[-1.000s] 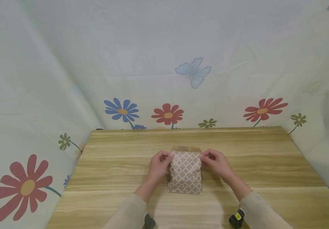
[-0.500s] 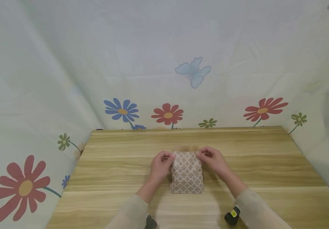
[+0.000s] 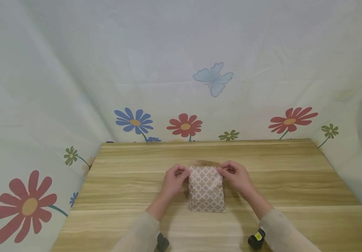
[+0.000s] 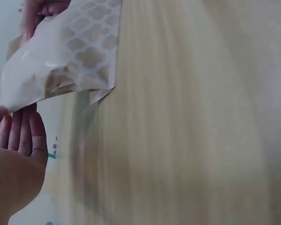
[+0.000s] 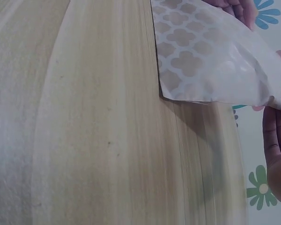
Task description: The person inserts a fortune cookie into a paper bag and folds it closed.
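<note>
A flat paper bag (image 3: pixel 206 190) with a brown and white lattice pattern is held between both hands over the middle of the table. Its far end, plain brown, shows beyond the patterned face. My left hand (image 3: pixel 173 179) pinches the bag's upper left corner between thumb and fingers. At the upper right corner, my right hand (image 3: pixel 237 176) grips it the same way. In the left wrist view the paper bag (image 4: pixel 90 56) rises off the wood toward the fingers, and its side fold stands slightly apart. Seen from the right wrist, the bag (image 5: pixel 187 63) slopes up likewise, its lower edge near the table.
The wood-grain table (image 3: pixel 130 157) reaches back to a pale cloth backdrop (image 3: pixel 155 70) printed with flowers and a butterfly. A black device (image 3: pixel 256 239) with a yellow label is at the right wrist, and another dark device (image 3: pixel 162 242) is at the left.
Over the last second the bag has shifted slightly to the right. Its brown far end dropped mostly from sight half a second ago and shows again now. Both hands keep their corners.
</note>
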